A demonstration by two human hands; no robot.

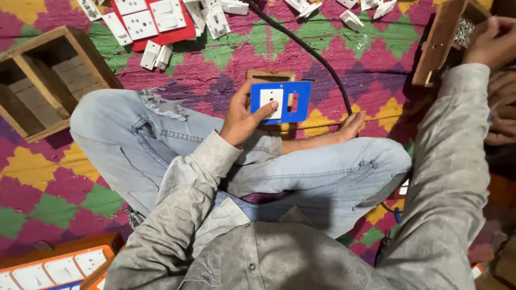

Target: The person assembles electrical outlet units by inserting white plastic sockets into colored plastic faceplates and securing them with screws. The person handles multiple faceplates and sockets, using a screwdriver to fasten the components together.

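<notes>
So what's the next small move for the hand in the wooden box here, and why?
Probably lift the right hand out of the wooden box with a screw and bring it to the blue plate. The left hand holds that plate over the lap, thumb pressing the white socket, while the right reaches among the screws.

A woven floor mat (376, 70) covered the whole floor, patterned in stepped diamonds of magenta, purple, green and yellow. Near its left edge stood an open wooden crate (51, 80), its inside stacked with flat wooden blocks. Along the far edge lay loose white switches and sockets (161, 21), some resting on a red board (185, 33). A black cable (314, 53) ran diagonally from the far edge toward the middle. At the near left corner sat an orange-framed panel (54, 266) of white sockets. The light was warm and dim, with the right side falling into shadow.
</notes>
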